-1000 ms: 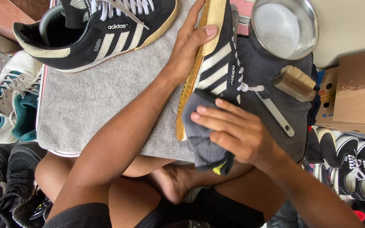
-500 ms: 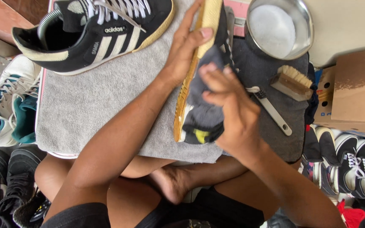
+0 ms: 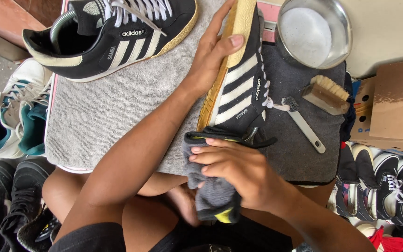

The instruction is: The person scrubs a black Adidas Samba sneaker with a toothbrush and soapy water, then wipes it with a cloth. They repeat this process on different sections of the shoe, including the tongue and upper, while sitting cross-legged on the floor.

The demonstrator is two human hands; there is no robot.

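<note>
My left hand [image 3: 213, 58] grips the tan gum sole of a black sneaker with white stripes [image 3: 239, 88], which lies tilted on its side on the towels. My right hand [image 3: 243, 175] holds a dark grey cloth [image 3: 213, 193] with a yellow corner, pressed against the heel end of that sneaker. The matching second black sneaker [image 3: 113, 39] rests on the light grey towel [image 3: 103, 116] at the upper left, laces up, untouched.
A metal bowl of white liquid [image 3: 313, 32] sits at the top right. A wooden brush [image 3: 326, 94] and a small grey-handled brush [image 3: 304, 123] lie on a dark grey towel [image 3: 299, 158]. A cardboard box [image 3: 392, 107] stands right. Several shoes crowd the floor left [image 3: 10, 116] and right [image 3: 388, 182].
My right hand with the cloth slid up along the sneaker's side, then came back down to the heel end. My left hand stayed on the sole.
</note>
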